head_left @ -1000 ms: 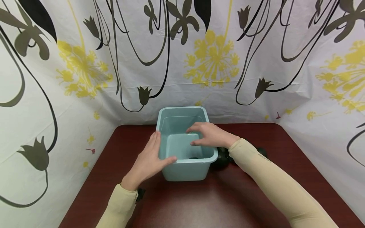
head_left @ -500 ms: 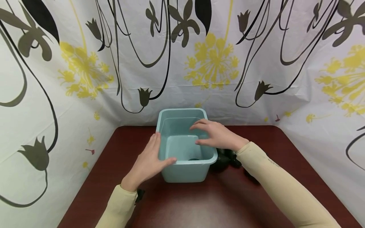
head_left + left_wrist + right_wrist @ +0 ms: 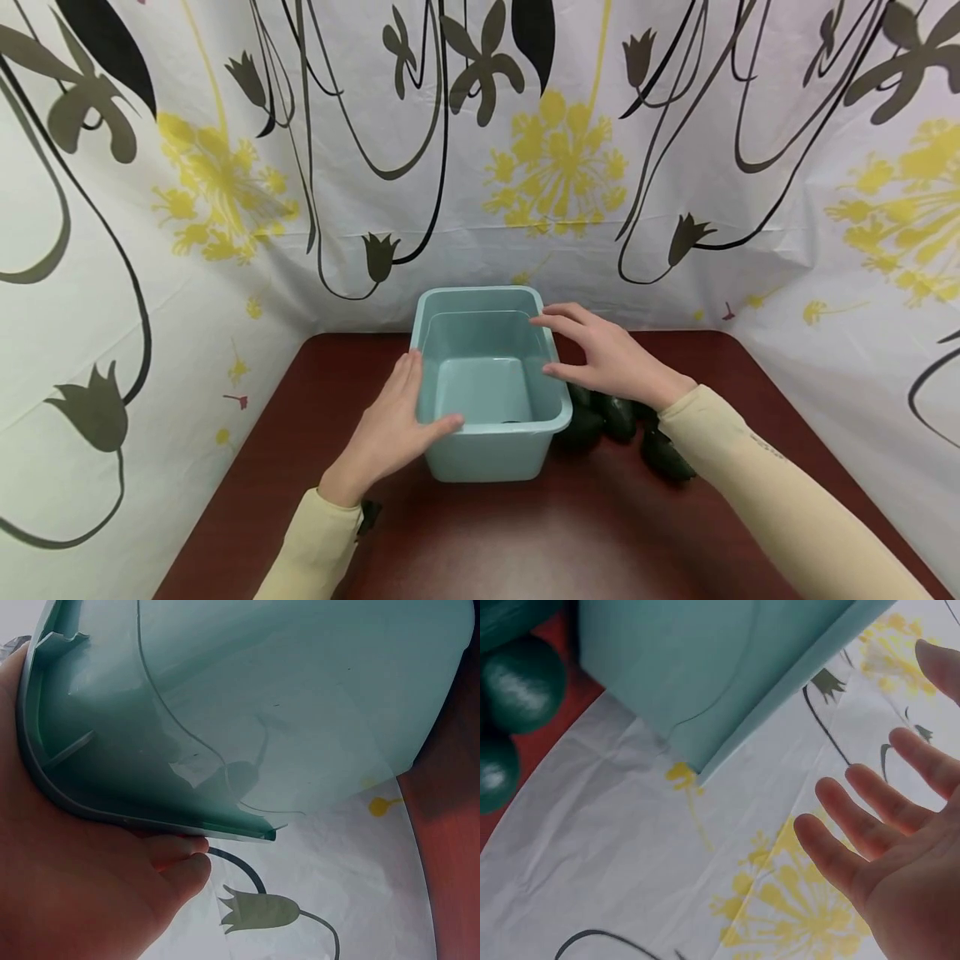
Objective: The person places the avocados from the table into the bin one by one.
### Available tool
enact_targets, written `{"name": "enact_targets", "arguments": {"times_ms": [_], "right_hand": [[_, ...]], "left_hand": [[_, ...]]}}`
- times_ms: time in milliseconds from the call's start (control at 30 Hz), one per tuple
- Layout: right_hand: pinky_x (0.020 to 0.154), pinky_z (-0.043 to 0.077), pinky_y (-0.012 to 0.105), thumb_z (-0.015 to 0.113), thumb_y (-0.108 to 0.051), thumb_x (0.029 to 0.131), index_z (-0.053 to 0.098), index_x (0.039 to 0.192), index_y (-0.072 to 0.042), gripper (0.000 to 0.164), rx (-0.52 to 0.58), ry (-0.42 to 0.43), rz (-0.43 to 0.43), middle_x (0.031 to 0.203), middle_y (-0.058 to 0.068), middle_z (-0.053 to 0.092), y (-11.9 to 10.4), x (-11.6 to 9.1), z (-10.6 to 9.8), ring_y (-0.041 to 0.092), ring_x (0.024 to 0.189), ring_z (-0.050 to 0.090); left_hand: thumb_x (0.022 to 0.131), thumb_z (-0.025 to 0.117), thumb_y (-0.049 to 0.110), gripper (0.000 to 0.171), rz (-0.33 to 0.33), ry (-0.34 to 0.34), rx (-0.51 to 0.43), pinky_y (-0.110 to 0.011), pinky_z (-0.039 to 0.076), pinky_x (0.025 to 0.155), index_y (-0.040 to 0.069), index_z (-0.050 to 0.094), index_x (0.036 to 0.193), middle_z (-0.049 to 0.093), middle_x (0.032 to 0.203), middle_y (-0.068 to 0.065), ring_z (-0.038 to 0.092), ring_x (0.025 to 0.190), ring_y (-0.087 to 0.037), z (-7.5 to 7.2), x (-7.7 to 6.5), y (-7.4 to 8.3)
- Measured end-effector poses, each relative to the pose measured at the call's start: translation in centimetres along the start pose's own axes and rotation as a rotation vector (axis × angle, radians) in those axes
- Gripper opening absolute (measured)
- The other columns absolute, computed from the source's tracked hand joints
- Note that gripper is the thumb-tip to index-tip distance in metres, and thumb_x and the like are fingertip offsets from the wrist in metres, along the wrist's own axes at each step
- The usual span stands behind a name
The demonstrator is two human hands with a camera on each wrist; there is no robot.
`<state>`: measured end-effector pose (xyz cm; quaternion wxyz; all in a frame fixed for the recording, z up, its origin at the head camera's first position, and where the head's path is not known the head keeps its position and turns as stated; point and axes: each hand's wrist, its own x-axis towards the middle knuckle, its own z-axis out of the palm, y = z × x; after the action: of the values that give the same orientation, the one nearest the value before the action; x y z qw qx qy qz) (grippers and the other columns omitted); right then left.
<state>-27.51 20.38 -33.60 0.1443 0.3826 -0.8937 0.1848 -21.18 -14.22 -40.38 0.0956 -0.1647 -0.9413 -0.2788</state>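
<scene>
A pale blue-green plastic tub stands on the table. My left hand rests against its left rim, fingers fairly straight, with the thumb lying along the front rim. In the left wrist view, the left hand touches the outside of the tub wall. Above the right rim hovers my right hand, empty, its fingers apart and relaxed. The right wrist view shows the right hand holding nothing. Inside the tub, a dark sliver shows just behind the front rim; the rest is hidden.
Several glossy, dark green rounded vegetables lie right of the tub, partly under my right forearm. The right wrist view shows some of these vegetables beside the tub. Behind the dark red table hangs a flower-patterned cloth.
My right hand has moved right, from over the tub's inside to its right rim, uncovering more dark green vegetables. The left hand has stayed on the rim.
</scene>
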Motion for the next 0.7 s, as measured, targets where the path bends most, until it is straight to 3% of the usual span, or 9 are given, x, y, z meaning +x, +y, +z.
{"name": "enact_targets", "arguments": {"times_ms": [200, 433, 567, 700], "right_hand": [[0.090, 0.050, 0.044, 0.076, -0.048, 0.088, 0.046, 0.150, -0.034, 0.070, -0.035, 0.022, 0.041, 0.149, -0.008, 0.042, 1.2, -2.1, -0.1, 0.017, 0.130, 0.048], [0.091, 0.050, 0.047, 0.078, -0.050, 0.085, 0.043, 0.150, -0.039, 0.075, -0.075, -0.005, 0.099, 0.149, -0.007, 0.042, 2.4, -4.5, 0.0, 0.018, 0.126, 0.050], [0.088, 0.051, 0.047, 0.079, -0.050, 0.084, 0.044, 0.151, -0.036, 0.077, -0.095, -0.013, 0.122, 0.148, -0.006, 0.042, 3.0, -5.8, 0.4, 0.019, 0.122, 0.051], [0.089, 0.051, 0.052, 0.079, -0.051, 0.084, 0.045, 0.150, -0.034, 0.077, -0.112, -0.019, 0.151, 0.148, -0.004, 0.044, 3.5, -7.0, 0.6, 0.022, 0.129, 0.047]], "left_hand": [[0.081, 0.054, 0.084, 0.120, 0.000, 0.002, 0.000, -0.050, 0.031, 0.114, 0.007, 0.009, 0.162, 0.007, 0.169, -0.007, 0.006, 0.153, -0.019, 0.0, 0.0, -0.1], [0.083, 0.059, 0.078, 0.118, -0.005, 0.003, -0.008, -0.051, 0.030, 0.115, 0.007, 0.009, 0.162, 0.007, 0.169, -0.007, 0.005, 0.153, -0.019, 0.1, 0.0, -0.2], [0.084, 0.060, 0.076, 0.116, -0.007, 0.004, -0.013, -0.051, 0.029, 0.115, 0.008, 0.009, 0.162, 0.006, 0.169, -0.006, 0.005, 0.153, -0.019, 0.1, 0.0, -0.2], [0.084, 0.058, 0.077, 0.115, -0.004, 0.005, -0.014, -0.050, 0.029, 0.115, 0.008, 0.008, 0.162, 0.006, 0.169, -0.005, 0.005, 0.153, -0.019, 0.1, 0.0, -0.3]]}}
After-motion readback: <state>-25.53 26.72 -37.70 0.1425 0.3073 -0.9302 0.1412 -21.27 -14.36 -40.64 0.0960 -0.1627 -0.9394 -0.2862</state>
